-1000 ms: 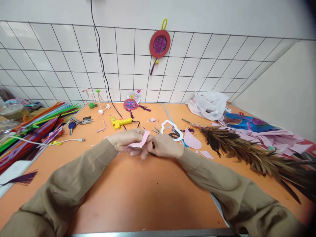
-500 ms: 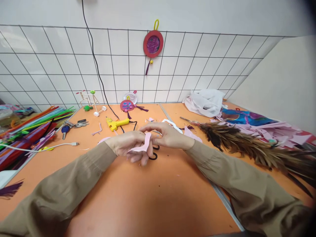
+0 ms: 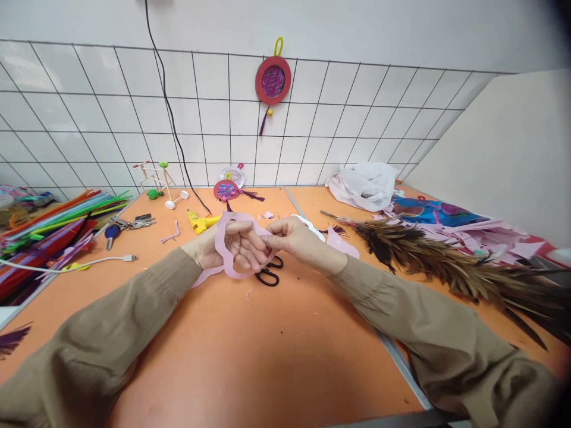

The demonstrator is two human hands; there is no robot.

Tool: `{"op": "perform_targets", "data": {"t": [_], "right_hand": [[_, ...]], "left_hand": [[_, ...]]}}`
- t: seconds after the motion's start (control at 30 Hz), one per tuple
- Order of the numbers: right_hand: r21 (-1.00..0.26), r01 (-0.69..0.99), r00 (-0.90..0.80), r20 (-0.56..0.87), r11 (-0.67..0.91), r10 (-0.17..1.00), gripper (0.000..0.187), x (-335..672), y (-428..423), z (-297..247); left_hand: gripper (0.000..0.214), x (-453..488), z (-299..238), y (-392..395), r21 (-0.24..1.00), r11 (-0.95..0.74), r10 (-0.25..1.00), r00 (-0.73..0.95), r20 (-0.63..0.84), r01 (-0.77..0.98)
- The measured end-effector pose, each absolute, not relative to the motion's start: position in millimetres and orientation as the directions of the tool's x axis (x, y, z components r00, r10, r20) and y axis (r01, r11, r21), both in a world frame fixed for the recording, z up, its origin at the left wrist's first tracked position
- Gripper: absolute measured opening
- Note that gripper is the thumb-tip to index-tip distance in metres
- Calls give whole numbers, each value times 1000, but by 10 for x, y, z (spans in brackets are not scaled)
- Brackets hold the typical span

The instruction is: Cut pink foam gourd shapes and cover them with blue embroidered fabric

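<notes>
A wavy-edged ring of pink paper or thin foam hangs upright over the orange table, with a loose strip trailing at its lower left. My right hand pinches the ring's right edge between thumb and fingers. Palm up, my left hand lies behind the ring's opening, its fingers loosely bent and apart. Below the hands are the black handles of scissors; their blades are hidden. A yellow glue gun lies behind my left hand, partly covered by the ring.
Bright pipe cleaners and keys lie left. A brown feather duster, a white plastic bag and pink scraps are on the right. A white wavy piece sits behind my right hand. Round tasselled ornaments rest by the wall.
The pink piece, earlier partly hidden between both hands, now shows as an opened ring. My left hand has turned palm up, and my right hand pinches the ring's edge.
</notes>
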State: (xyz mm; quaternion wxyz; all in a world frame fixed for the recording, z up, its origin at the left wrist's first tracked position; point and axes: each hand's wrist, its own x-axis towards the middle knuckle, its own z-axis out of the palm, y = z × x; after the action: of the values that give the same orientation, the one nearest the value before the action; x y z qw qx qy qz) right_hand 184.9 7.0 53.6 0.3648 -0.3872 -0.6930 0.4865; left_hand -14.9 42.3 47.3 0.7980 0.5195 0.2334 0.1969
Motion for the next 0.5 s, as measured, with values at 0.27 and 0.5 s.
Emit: {"op": "perform_targets", "data": {"t": [0.27, 0.5], "right_hand": [[-1000, 21, -313, -4, 3, 950, 39, 1867, 135, 496], [-997, -50, -287, -40, -57, 957, 41, 1861, 167, 445]], "left_hand": [[48, -225, 469, 559, 909, 372, 806, 551, -215, -190], [58, -163, 589, 460, 934, 156, 941, 337, -41, -322]]}}
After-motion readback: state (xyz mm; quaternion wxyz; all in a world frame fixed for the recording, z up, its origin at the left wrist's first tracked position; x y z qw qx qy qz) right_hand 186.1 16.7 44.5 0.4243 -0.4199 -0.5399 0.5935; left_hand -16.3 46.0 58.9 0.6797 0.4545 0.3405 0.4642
